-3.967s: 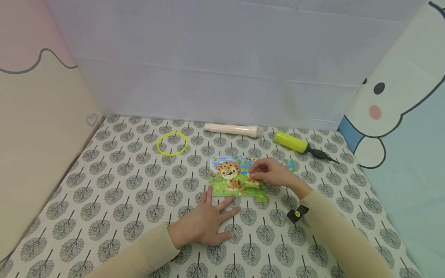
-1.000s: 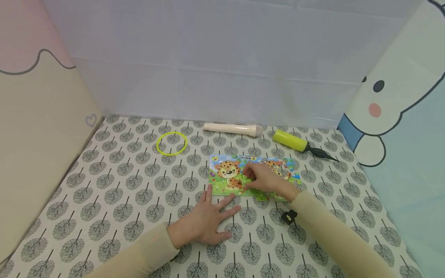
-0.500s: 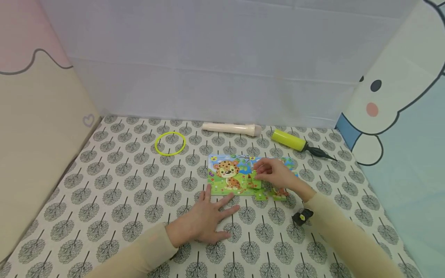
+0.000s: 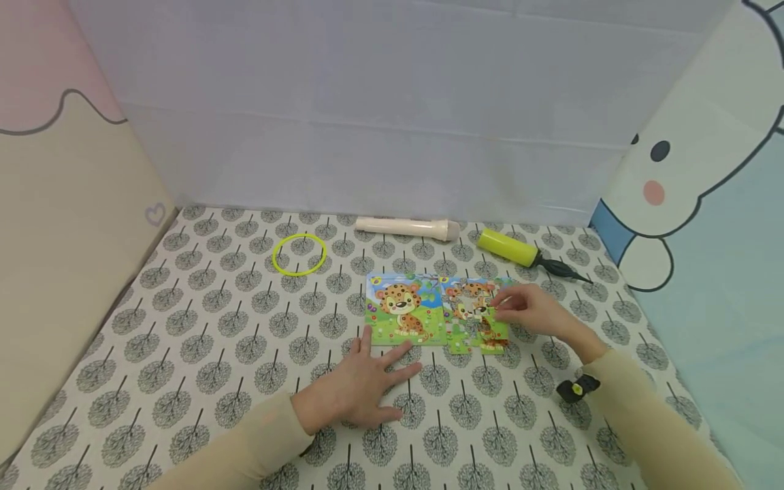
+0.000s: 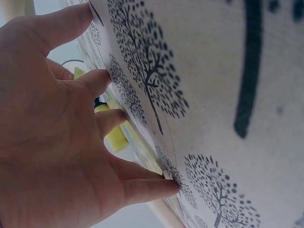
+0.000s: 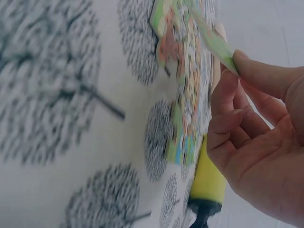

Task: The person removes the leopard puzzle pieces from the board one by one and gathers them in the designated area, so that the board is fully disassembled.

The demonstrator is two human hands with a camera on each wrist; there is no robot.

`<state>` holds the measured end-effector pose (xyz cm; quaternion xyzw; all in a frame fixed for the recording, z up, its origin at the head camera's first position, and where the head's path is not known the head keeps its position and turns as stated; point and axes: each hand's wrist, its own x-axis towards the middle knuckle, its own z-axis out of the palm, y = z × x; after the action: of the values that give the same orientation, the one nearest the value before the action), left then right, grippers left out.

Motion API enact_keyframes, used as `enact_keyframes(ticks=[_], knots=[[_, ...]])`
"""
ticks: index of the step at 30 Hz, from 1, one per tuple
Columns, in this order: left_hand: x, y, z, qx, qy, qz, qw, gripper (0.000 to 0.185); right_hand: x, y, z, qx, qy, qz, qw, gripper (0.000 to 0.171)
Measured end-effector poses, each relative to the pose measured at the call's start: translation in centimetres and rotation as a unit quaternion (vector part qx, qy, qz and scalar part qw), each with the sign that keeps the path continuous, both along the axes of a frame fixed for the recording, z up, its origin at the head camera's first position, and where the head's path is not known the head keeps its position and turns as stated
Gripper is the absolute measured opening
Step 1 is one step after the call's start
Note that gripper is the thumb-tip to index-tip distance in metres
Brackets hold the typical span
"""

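My right hand pinches a thin green puzzle piece between thumb and index finger, the other fingers curled in. It is at the right side of a patch of loose jigsaw pieces with leopard-cub prints, some overlapping. Left of the pieces lies a square leopard-cub picture, showing one seated spotted cub on grass. My left hand is spread palm down on the patterned cloth, its fingertips at the picture's lower edge. In the left wrist view its fingertips meet the cloth.
Behind the picture lies a white microphone-shaped tube. A yellow hand pump with a black nozzle is at the back right, and a thin yellow ring at the back left. Cloth-covered walls enclose the back and sides.
My right hand worked over the left of the loose pieces, picked up a green one and has moved right with it, uncovering more pieces. The left hand has stayed put.
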<state>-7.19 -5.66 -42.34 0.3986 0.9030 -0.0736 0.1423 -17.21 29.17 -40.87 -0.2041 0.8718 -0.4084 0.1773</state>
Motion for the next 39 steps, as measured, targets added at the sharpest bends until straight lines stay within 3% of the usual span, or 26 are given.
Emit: enact_keyframes(ticks=[9,16,27,39], knots=[[0.0,-0.1,0.2,0.007,-0.012,0.01,0.9999,0.077,0.6,4.3,-0.3,0.021,-0.06,-0.002,0.998,0.026],[0.1,-0.2,0.3,0.014,-0.016,0.012,0.9997,0.076,1.0,5.3,-0.8,0.012,-0.071,0.018,0.997,0.025],[-0.2,-0.1,0.1,0.027,-0.022,0.007,0.9994,0.077,1.5,5.2,-1.4,0.068,-0.017,0.017,0.997,0.017],[-0.7,-0.3,0.5,0.052,-0.041,0.002,0.9978,0.075,2.0,4.9,-1.8,0.117,0.041,-0.017,0.992,0.013]])
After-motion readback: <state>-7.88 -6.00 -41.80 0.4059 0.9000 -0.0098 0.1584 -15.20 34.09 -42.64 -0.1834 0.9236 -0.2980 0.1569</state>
